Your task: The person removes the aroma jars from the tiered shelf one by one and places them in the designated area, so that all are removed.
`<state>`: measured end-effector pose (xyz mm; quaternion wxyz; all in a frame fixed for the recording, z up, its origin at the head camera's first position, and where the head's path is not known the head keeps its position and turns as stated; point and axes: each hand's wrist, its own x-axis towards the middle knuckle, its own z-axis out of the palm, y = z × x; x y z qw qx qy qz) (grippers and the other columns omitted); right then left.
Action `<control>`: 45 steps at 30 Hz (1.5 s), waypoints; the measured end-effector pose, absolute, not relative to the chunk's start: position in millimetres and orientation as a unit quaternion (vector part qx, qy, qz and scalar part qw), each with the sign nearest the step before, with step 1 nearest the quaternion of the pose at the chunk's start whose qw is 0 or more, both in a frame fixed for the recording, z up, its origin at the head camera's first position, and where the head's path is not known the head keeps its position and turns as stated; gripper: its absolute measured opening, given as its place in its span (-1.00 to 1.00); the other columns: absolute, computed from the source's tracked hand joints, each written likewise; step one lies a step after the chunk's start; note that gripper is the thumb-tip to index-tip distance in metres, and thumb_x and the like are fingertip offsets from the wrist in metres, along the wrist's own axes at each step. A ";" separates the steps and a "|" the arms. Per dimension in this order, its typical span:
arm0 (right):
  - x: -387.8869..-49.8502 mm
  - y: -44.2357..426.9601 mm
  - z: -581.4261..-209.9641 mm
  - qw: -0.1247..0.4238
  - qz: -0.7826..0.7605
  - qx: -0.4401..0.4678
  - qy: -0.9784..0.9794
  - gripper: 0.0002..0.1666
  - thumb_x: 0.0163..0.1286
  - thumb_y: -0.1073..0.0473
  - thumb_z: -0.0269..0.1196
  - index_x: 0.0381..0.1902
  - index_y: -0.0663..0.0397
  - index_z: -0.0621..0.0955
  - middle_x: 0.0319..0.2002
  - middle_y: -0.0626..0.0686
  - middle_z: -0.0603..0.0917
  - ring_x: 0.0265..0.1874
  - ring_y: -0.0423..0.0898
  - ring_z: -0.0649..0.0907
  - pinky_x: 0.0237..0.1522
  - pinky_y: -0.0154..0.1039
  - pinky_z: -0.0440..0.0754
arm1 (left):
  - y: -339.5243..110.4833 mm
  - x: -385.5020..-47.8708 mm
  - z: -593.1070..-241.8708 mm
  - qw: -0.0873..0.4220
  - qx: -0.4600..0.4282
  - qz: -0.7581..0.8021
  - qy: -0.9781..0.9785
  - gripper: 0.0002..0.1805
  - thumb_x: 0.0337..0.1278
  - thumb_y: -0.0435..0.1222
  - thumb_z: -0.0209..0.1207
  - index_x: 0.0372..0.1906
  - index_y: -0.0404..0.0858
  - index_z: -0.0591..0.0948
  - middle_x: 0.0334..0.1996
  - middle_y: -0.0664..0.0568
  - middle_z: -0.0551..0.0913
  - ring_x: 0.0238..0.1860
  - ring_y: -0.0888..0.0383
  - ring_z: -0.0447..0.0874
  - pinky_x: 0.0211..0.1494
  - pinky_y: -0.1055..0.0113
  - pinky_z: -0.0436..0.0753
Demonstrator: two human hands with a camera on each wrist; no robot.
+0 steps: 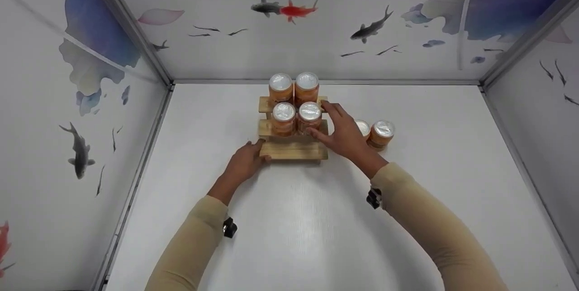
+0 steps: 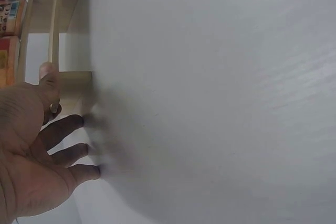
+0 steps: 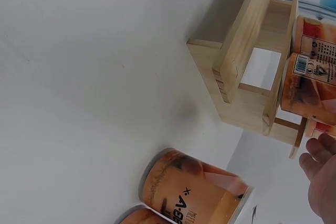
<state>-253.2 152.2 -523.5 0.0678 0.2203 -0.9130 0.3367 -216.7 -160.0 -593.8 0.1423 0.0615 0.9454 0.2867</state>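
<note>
Four orange cans (image 1: 283, 119) are standing on a wooden stand (image 3: 244, 38), and the person's two hands are reaching in from both sides. The left hand (image 1: 246, 162) is pinching the left end of the bottom step (image 1: 294, 150), with the thumb (image 2: 48, 74) lying on the board and one finger curling in by its edge. Its other three fingers are spreading out, away from the wood and near the white table (image 1: 294, 218).

The right hand (image 1: 344, 135) is hanging just beside the front right can (image 1: 310, 112), which is sitting on the middle step (image 1: 265, 128). Its thumb and fingers are spreading apart: the thumb is lying by the front of that can, and the fingers are pointing at the right end of the top step (image 1: 265, 104). I cannot tell if the thumb is touching the can. One more can is standing just left of that one, and two are sitting on the top step behind them.

Right of the right hand, two loose cans (image 1: 382, 135) are standing on the table, and the hand is hiding part of one. Past both hands, a red fish (image 1: 296, 11) is showing on the wall (image 1: 294, 51).
</note>
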 end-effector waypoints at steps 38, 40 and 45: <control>-258.1 127.4 -530.3 0.091 0.379 0.204 -0.898 -0.03 0.43 -0.06 0.59 0.59 0.19 0.40 0.25 0.26 0.65 0.23 0.19 0.76 0.24 0.07 0.81 | -158.8 -215.1 -592.1 0.138 0.049 0.294 0.945 -0.29 0.67 -0.11 0.24 0.73 -0.19 0.35 0.62 -0.28 0.47 0.72 -0.30 0.30 0.74 -0.20 0.36; -258.3 127.8 -531.1 0.099 0.375 0.209 -0.898 -0.05 0.43 -0.04 0.60 0.57 0.20 0.41 0.24 0.26 0.66 0.20 0.18 0.77 0.22 0.09 0.81 | -157.9 -215.8 -592.4 0.144 0.043 0.295 0.944 -0.27 0.65 -0.07 0.25 0.73 -0.17 0.36 0.63 -0.25 0.47 0.73 -0.29 0.29 0.74 -0.21 0.35; -258.6 129.5 -532.3 0.117 0.374 0.221 -0.893 -0.08 0.42 0.00 0.60 0.54 0.22 0.43 0.20 0.28 0.68 0.15 0.20 0.78 0.19 0.13 0.81 | -157.0 -217.8 -593.5 0.155 0.033 0.294 0.943 -0.23 0.61 0.01 0.27 0.73 -0.14 0.36 0.63 -0.21 0.48 0.74 -0.27 0.28 0.75 -0.21 0.34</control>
